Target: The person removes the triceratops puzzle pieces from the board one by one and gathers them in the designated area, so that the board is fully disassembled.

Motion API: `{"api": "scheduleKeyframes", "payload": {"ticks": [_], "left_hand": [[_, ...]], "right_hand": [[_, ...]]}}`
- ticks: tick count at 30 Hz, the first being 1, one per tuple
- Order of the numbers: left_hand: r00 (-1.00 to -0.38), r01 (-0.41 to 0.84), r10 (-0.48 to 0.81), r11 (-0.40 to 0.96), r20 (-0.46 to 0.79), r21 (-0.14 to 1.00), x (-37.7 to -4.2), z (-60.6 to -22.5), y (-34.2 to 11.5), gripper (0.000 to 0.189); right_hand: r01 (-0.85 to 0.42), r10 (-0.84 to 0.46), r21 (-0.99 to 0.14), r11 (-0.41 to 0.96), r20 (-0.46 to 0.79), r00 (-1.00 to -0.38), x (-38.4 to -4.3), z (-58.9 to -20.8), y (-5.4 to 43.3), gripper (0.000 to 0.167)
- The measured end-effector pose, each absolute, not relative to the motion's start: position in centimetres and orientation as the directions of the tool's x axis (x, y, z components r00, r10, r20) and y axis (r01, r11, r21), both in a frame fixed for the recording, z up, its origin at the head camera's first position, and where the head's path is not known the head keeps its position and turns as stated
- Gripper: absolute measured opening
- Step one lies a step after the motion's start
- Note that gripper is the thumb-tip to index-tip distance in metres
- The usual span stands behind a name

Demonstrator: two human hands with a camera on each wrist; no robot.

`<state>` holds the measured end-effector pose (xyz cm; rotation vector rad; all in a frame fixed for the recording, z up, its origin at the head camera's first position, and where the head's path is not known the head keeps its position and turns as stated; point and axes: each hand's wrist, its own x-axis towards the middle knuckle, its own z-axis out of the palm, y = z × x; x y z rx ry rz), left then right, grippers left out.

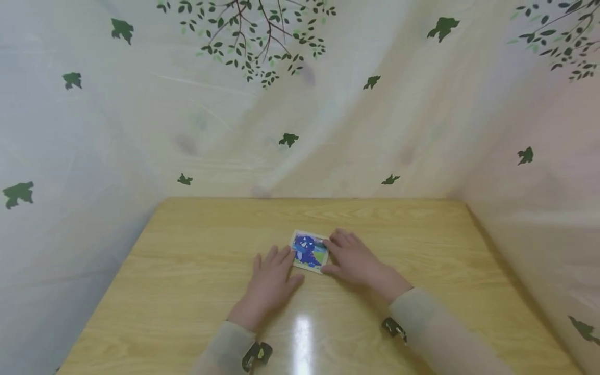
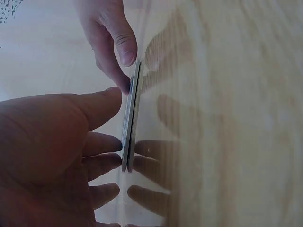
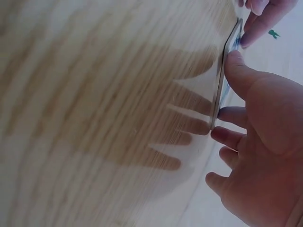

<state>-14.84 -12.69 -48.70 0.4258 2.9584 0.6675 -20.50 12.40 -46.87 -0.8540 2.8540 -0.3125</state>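
Note:
A small flat picture board [image 1: 309,256] with a pale border and a blue dinosaur-like figure lies slightly turned on the table. At its left edge, the fingertips of my left hand [image 1: 268,284] touch the side, fingers extended and thumb apart from it. My right hand [image 1: 353,261] is at the right side, with its index fingertip on the border and its thumb at the near corner. Seen edge-on in the left wrist view, the board [image 2: 131,113] is thin. The right wrist view shows the right thumb and fingertips against the board's edge [image 3: 218,94].
The light wood table [image 1: 201,234] is glossy and mirrors the hands. A pale curtain [image 1: 328,156] with green leaf prints hangs along the back and both sides. Dark wrist cameras [image 1: 257,356] are strapped near both sleeves.

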Motion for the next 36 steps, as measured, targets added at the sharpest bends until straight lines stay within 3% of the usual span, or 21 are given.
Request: {"api": "scheduleKeyframes", "payload": {"ticks": [7, 13, 21, 30, 36], "left_hand": [[-0.942, 0.298, 0.335, 0.859, -0.017, 0.416, -14.8, -48.6, -13.3, 0.067], [-0.928, 0.342, 0.371, 0.874, -0.021, 0.346, -14.8, -48.2, -13.7, 0.064], [-0.909, 0.391, 0.416, 0.873, -0.026, 0.292, -14.7, -48.2, -13.7, 0.067], [-0.895, 0.425, 0.445, 0.860, -0.008, 0.284, -14.9, -48.2, -13.8, 0.067], [-0.894, 0.427, 0.448, 0.858, -0.009, 0.284, -15.0, -48.3, -14.0, 0.067]], "right_hand": [[-0.497, -0.532, -0.254, 0.830, -0.092, -0.842, -20.2, -46.9, 12.0, 0.076], [-0.526, -0.573, -0.290, 0.800, -0.107, -0.813, -20.7, -46.6, 12.3, 0.077], [-0.562, -0.598, -0.338, 0.755, -0.004, -0.801, -23.1, -46.0, 12.2, 0.049], [-0.508, -0.558, -0.452, 0.734, 0.025, -0.829, -26.2, -46.7, 8.0, 0.044], [-0.516, -0.576, -0.409, 0.753, -0.029, -0.817, -27.6, -47.1, 6.1, 0.037]]}}
